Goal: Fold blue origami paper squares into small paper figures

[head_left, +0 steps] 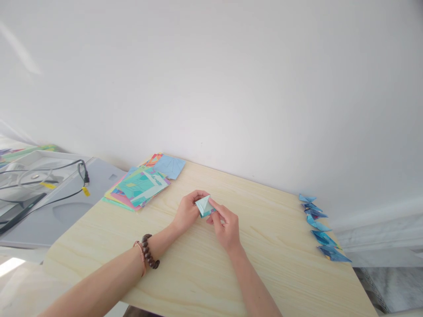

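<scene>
A small folded piece of light teal paper (204, 206) sits between both of my hands, just above the pale wooden table (271, 264). My left hand (187, 213) curls around its left side with the fingers closed on it. My right hand (224, 226) pinches its right edge between thumb and forefinger. A dark bead bracelet and a thin cord (148, 252) circle my left wrist.
A fanned stack of coloured patterned paper squares (140, 186) lies at the table's far left corner. Several folded blue paper pieces (319, 226) line the right edge. A grey case with black cables (49, 193) stands left of the table. A white wall rises behind.
</scene>
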`<control>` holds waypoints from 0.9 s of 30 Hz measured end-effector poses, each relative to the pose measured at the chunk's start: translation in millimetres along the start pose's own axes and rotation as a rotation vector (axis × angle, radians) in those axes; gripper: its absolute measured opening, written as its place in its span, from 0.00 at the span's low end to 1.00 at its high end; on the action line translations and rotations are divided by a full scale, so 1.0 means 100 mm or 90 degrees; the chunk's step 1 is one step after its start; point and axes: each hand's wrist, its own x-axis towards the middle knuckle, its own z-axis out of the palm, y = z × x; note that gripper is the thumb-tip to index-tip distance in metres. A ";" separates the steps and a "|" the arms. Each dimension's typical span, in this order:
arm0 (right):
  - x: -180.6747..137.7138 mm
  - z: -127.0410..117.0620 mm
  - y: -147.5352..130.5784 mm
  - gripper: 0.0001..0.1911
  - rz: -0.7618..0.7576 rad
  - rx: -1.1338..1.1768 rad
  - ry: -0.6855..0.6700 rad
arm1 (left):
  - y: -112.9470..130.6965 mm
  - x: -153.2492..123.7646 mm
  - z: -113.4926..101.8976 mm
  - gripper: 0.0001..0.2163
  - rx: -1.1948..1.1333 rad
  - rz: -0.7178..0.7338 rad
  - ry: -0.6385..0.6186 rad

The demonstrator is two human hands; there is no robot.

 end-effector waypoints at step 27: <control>0.03 -0.06 0.01 0.18 0.071 0.058 0.050 | 0.06 0.04 -0.03 0.18 -0.181 -0.126 -0.185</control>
